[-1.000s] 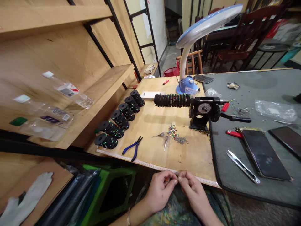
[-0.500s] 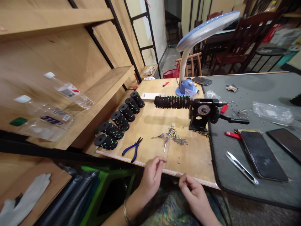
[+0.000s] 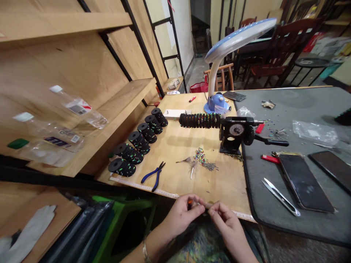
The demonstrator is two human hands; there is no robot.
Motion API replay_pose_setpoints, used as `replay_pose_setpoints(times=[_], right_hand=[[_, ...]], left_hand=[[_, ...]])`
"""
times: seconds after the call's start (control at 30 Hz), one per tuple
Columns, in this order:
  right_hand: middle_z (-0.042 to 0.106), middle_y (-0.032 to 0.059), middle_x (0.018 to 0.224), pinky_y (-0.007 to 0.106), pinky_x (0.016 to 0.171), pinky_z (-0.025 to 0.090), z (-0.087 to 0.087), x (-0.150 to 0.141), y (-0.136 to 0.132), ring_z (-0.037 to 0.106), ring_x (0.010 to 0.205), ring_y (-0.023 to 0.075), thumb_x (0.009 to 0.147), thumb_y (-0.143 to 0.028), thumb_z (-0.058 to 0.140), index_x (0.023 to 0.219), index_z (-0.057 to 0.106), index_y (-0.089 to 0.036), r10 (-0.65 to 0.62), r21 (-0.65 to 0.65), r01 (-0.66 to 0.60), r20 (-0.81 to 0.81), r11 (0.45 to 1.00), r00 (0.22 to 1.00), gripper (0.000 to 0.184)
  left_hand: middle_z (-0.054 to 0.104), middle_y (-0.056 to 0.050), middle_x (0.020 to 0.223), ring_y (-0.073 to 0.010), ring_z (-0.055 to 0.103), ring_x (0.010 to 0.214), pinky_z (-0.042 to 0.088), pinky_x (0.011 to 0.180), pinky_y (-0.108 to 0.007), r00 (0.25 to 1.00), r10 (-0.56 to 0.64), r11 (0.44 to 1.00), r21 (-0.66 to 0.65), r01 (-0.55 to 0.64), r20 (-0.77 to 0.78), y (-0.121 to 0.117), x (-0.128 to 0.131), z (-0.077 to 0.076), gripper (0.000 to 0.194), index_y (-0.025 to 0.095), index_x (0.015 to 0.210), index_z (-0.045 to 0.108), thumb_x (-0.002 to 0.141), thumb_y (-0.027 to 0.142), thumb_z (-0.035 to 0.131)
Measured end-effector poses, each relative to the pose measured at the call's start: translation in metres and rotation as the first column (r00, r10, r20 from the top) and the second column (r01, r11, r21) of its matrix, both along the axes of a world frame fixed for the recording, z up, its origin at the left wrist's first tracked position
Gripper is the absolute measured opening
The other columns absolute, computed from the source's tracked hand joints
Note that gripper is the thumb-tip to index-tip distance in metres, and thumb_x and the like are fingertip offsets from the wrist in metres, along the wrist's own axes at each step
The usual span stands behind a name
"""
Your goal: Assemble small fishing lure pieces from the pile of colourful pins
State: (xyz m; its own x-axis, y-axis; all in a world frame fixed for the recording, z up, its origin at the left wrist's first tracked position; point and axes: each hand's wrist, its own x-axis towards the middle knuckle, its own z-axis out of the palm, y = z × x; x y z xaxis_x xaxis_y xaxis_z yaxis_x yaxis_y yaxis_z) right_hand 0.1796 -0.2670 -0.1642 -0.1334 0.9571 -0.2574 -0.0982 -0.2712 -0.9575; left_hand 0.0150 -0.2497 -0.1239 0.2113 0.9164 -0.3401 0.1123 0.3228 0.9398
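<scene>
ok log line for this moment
left hand: pinching small orange piece | right hand: fingertips pinched by left | site: wooden board edge

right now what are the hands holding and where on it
The left hand pinches a small orange-tipped piece between its fingertips; the right hand meets it fingertip to fingertip. What exactly it grips is too small to tell.

Even, soft daylight fills the scene, brightest from the doorway far beyond the hands. The winder (image 3: 236,133) casts a faint shadow on the board (image 3: 178,146). Wide-angle distortion bends the shelves (image 3: 68,73) at left. The bottles (image 3: 60,124) there look smeared.
</scene>
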Motion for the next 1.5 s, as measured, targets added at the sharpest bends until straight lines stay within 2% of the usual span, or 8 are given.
replay_pose_setpoints(times=[0.23, 0.47, 0.6, 0.8, 1.0, 1.13, 1.27, 1.5], right_hand=[[0.061, 0.0011, 0.060, 0.028, 0.059, 0.044, -0.001, 0.009, 0.001, 0.056, 0.060, 0.0183, 0.081, -0.051, 0.061, 0.069, 0.065, -0.019, 0.075, 0.092, -0.091, 0.164, 0.992, 0.984, 0.034], [0.070, 0.0133, 0.109, 0.039, 0.084, 0.052, 0.023, 0.021, 0.012, 0.064, 0.102, 0.0292, 0.079, -0.046, 0.067, 0.117, 0.063, -0.022, 0.058, 0.044, -0.060, 0.048, 0.997, 0.997, 0.045], [0.068, 0.0045, 0.077, 0.029, 0.060, 0.050, 0.025, 0.004, 0.016, 0.063, 0.072, 0.0206, 0.081, -0.049, 0.063, 0.110, 0.061, -0.020, 0.250, -0.021, -0.256, -0.138, 0.967, 0.958, 0.041], [0.043, -0.0065, 0.053, 0.023, 0.051, 0.032, 0.015, -0.005, 0.021, 0.039, 0.051, 0.0110, 0.081, -0.054, 0.060, 0.068, 0.056, -0.019, 0.209, 0.034, -0.210, 0.045, 0.977, 0.977, 0.038], [0.031, -0.0108, 0.047, 0.021, 0.042, 0.020, 0.000, 0.000, 0.019, 0.026, 0.042, 0.0080, 0.074, -0.066, 0.060, 0.068, 0.051, -0.021, 0.054, -0.068, -0.057, -0.035, 0.996, 0.998, 0.047], [0.030, -0.0122, 0.043, 0.019, 0.038, 0.016, -0.011, 0.001, 0.016, 0.023, 0.037, 0.0062, 0.072, -0.069, 0.061, 0.069, 0.053, -0.020, -0.018, -0.113, 0.012, -0.055, 0.993, 0.998, 0.049], [0.028, -0.0129, 0.041, 0.018, 0.037, 0.014, -0.013, 0.000, 0.016, 0.022, 0.035, 0.0050, 0.068, -0.070, 0.064, 0.069, 0.053, -0.020, -0.063, -0.141, 0.050, -0.093, 0.989, 0.994, 0.051], [0.028, -0.0135, 0.040, 0.017, 0.037, 0.013, -0.006, 0.005, 0.014, 0.021, 0.035, 0.0045, 0.067, -0.072, 0.064, 0.069, 0.052, -0.020, -0.063, -0.165, 0.044, -0.114, 0.985, 0.992, 0.054]], left_hand=[[0.051, 0.003, 0.059, -0.0120, 0.044, 0.059, 0.036, 0.060, -0.024, 0.994, 0.088, 0.996, 0.031, -0.086, -0.069, 0.009, 0.008, -0.002, 0.025, 0.015, 0.068, 0.061, 0.074, 0.038, 0.067], [0.059, -0.001, 0.061, -0.0139, 0.051, 0.059, 0.037, 0.057, -0.023, 0.958, 0.052, 0.978, 0.208, 0.009, -0.282, 0.003, 0.009, 0.013, 0.019, 0.015, 0.070, 0.064, 0.083, 0.029, 0.058], [0.067, -0.005, 0.070, -0.0164, 0.058, 0.064, 0.041, 0.061, -0.025, 0.903, 0.004, 0.921, 0.354, 0.164, -0.429, -0.001, 0.008, 0.016, 0.019, 0.017, 0.077, 0.067, 0.087, 0.024, 0.053], [0.066, -0.003, 0.068, -0.0160, 0.059, 0.062, 0.040, 0.058, -0.024, 0.854, 0.044, 0.896, 0.399, 0.196, -0.518, 0.008, -0.007, 0.019, 0.018, 0.018, 0.078, 0.065, 0.089, 0.024, 0.051], [0.067, -0.007, 0.085, -0.0233, 0.060, 0.080, 0.044, 0.072, -0.033, 0.509, 0.250, 0.871, 0.421, 0.254, -0.824, 0.047, -0.049, 0.010, 0.011, 0.019, 0.091, 0.063, 0.086, 0.022, 0.053], [0.066, -0.010, 0.105, -0.0304, 0.052, 0.107, 0.039, 0.091, -0.044, 0.376, 0.340, 0.821, 0.467, 0.329, -0.862, 0.057, -0.049, 0.017, 0.015, 0.021, 0.094, 0.063, 0.079, 0.024, 0.065], [0.066, -0.009, 0.102, -0.0293, 0.053, 0.101, 0.038, 0.089, -0.044, 0.377, 0.377, 0.802, 0.502, 0.324, -0.846, 0.060, -0.020, 0.022, 0.014, 0.021, 0.095, 0.063, 0.085, 0.030, 0.059], [0.063, -0.017, 0.102, -0.0277, 0.062, 0.089, 0.045, 0.073, -0.035, 0.383, 0.250, 0.923, 0.338, 0.184, -0.889, 0.080, 0.018, -0.005, 0.022, 0.012, 0.105, 0.059, 0.090, 0.019, 0.044]])
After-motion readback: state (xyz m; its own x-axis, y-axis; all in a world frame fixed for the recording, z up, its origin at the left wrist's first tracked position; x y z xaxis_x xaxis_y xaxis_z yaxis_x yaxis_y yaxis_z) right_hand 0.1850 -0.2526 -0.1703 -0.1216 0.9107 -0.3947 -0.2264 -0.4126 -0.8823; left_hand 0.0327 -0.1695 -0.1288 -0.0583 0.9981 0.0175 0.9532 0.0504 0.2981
